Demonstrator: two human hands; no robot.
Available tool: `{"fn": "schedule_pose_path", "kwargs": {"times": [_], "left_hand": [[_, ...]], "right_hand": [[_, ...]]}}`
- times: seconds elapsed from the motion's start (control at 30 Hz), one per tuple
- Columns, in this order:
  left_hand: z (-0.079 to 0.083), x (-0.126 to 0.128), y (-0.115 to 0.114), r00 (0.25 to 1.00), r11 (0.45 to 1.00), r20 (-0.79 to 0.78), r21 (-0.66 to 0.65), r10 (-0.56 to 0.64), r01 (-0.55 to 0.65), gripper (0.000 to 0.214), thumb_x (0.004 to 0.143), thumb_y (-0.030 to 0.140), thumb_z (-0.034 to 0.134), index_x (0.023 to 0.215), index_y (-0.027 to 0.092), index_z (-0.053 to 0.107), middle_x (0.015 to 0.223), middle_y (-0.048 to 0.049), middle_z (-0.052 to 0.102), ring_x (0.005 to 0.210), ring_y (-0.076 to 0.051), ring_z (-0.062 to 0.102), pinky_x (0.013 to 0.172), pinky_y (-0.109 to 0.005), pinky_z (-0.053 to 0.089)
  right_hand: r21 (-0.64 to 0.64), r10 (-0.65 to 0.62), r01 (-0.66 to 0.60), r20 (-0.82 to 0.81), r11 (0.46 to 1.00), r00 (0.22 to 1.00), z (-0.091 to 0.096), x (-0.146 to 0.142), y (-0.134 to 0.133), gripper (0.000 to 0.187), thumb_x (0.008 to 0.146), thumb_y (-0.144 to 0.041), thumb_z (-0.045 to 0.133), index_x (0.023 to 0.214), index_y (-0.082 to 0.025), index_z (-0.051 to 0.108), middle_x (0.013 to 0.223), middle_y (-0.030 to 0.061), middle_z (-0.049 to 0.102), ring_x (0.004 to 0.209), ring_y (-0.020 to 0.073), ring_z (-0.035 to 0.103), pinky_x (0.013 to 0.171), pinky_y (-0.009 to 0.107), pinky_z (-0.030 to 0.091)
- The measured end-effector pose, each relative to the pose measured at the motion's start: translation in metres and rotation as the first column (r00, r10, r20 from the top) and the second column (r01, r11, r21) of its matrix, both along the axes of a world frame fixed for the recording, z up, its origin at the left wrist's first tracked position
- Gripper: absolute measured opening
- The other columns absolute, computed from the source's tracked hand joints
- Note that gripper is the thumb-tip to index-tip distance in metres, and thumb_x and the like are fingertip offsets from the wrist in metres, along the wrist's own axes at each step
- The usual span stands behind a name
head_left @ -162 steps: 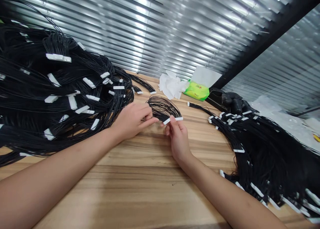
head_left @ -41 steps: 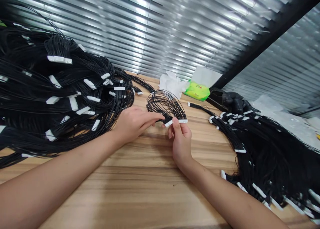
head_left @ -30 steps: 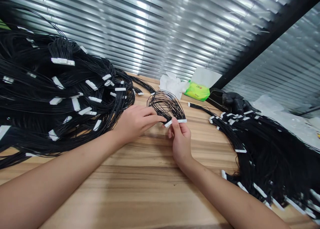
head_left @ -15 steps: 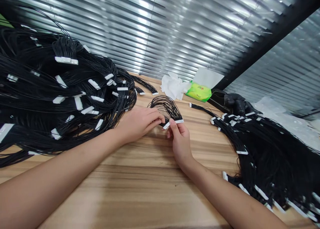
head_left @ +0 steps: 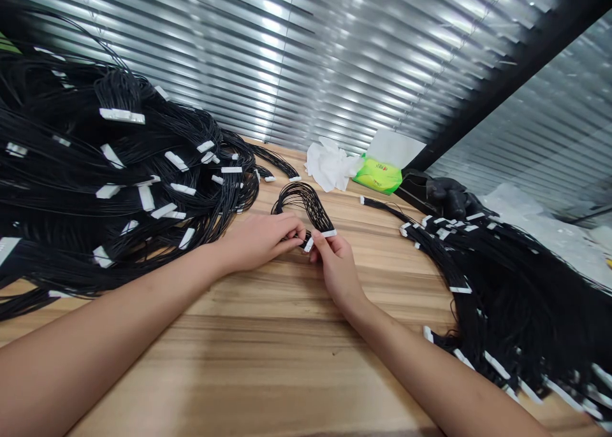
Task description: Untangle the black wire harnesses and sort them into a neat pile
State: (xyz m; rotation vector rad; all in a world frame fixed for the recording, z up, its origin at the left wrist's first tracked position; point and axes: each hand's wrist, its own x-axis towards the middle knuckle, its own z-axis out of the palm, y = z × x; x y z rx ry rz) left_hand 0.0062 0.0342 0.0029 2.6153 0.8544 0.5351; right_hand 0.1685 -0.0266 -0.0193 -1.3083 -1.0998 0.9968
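A small bundle of thin black wires [head_left: 306, 204] loops up from a white connector [head_left: 319, 237] at the middle of the wooden table [head_left: 268, 354]. My left hand [head_left: 261, 236] pinches the wires just left of the connector, fingers closed. My right hand [head_left: 337, 268] grips the white connector from below with thumb and fingers closed. The two hands almost touch at the connector.
A large heap of black wire harnesses with white connectors [head_left: 105, 169] fills the left side. A second heap [head_left: 516, 297] lies along the right. At the back are a crumpled white tissue [head_left: 329, 165], a green tissue pack [head_left: 377, 174] and a black glove [head_left: 447, 195]. Metal slats form the wall behind.
The wire loop has drawn narrower and shifted left and nearer to me. Both hands moved a little left with it, still holding the connector end.
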Motion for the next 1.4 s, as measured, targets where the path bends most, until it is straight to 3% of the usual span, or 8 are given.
{"fn": "schedule_pose_path", "kwargs": {"times": [0.3,0.43,0.57,0.77,0.93,1.03,1.23,1.4], "left_hand": [[-0.003,0.000,0.001,0.986,0.915,0.148,0.383,0.072,-0.124,0.034,0.092,0.040,0.050,0.066,0.018,0.050,0.068,-0.0007,0.057,0.071,-0.017,0.052,0.066,-0.031,0.031],[-0.004,-0.004,0.007,0.933,0.910,0.262,0.266,0.248,-0.317,0.039,0.094,0.042,0.045,0.064,0.019,0.050,0.064,0.0002,0.057,0.070,-0.017,0.051,0.070,-0.032,0.031],[-0.004,-0.006,0.010,0.894,0.898,0.283,0.174,0.348,-0.404,0.031,0.096,0.035,0.041,0.074,0.019,0.054,0.073,-0.0015,0.061,0.077,-0.019,0.052,0.073,-0.033,0.033],[-0.005,-0.006,0.009,0.853,0.928,0.449,0.119,0.268,-0.354,0.019,0.095,0.029,0.041,0.090,0.019,0.057,0.093,-0.0032,0.065,0.091,-0.020,0.055,0.085,-0.034,0.038],[-0.005,-0.005,0.008,0.719,0.910,0.673,0.170,0.172,-0.377,0.007,0.090,0.023,0.052,0.089,0.021,0.059,0.093,-0.0018,0.065,0.094,-0.018,0.056,0.089,-0.034,0.040],[-0.006,-0.004,0.010,0.620,0.920,0.756,0.063,0.208,-0.387,0.006,0.089,0.022,0.055,0.089,0.021,0.061,0.087,-0.0002,0.065,0.087,-0.016,0.057,0.083,-0.030,0.043],[-0.010,-0.001,0.015,0.449,0.930,0.819,-0.269,0.357,-0.250,0.008,0.083,0.023,0.061,0.089,0.021,0.057,0.081,0.0010,0.063,0.076,-0.012,0.059,0.072,-0.025,0.045],[-0.015,0.005,0.022,0.479,0.803,0.714,-0.596,0.510,0.033,0.016,0.082,0.031,0.060,0.086,0.020,0.049,0.066,0.0028,0.061,0.051,-0.009,0.051,0.053,-0.022,0.040]], "right_hand": [[0.021,-0.096,0.104,-0.244,0.994,0.965,-0.001,0.001,0.001,0.036,0.077,-0.052,0.063,0.065,-0.020,0.053,0.056,-0.0034,0.052,0.051,0.0108,0.041,0.052,0.026,0.036],[-0.005,-0.097,0.109,-0.491,0.994,0.865,0.003,0.002,0.004,0.032,0.070,-0.048,0.071,0.074,-0.022,0.053,0.066,-0.0033,0.055,0.051,0.0097,0.039,0.052,0.025,0.037],[-0.035,0.034,-0.073,-0.639,0.997,0.768,0.007,0.002,0.005,0.028,0.072,-0.044,0.071,0.072,-0.024,0.052,0.069,-0.0056,0.051,0.048,0.0085,0.031,0.062,0.028,0.044],[-0.015,0.140,-0.246,-0.788,0.969,0.599,0.007,0.003,0.003,0.018,0.084,-0.038,0.060,0.074,-0.025,0.052,0.064,-0.0065,0.042,0.050,0.0104,0.033,0.062,0.028,0.043],[0.033,0.194,-0.368,-0.890,0.929,0.412,0.010,0.001,-0.001,0.021,0.091,-0.030,0.054,0.072,-0.023,0.048,0.059,-0.0076,0.041,0.051,0.0099,0.039,0.063,0.026,0.043],[0.054,0.213,-0.425,-0.917,0.904,0.337,0.011,0.000,-0.003,0.022,0.093,-0.029,0.052,0.072,-0.022,0.047,0.056,-0.0081,0.040,0.051,0.0098,0.040,0.064,0.026,0.043],[0.058,0.228,-0.413,-0.899,0.909,0.374,0.010,0.000,-0.003,0.023,0.095,-0.030,0.049,0.073,-0.021,0.050,0.059,-0.0076,0.041,0.052,0.0088,0.040,0.063,0.024,0.042],[0.070,0.254,-0.406,-0.871,0.911,0.420,0.008,0.000,-0.001,0.027,0.098,-0.029,0.042,0.076,-0.019,0.054,0.061,-0.0063,0.044,0.053,0.0080,0.040,0.063,0.023,0.042]]}}
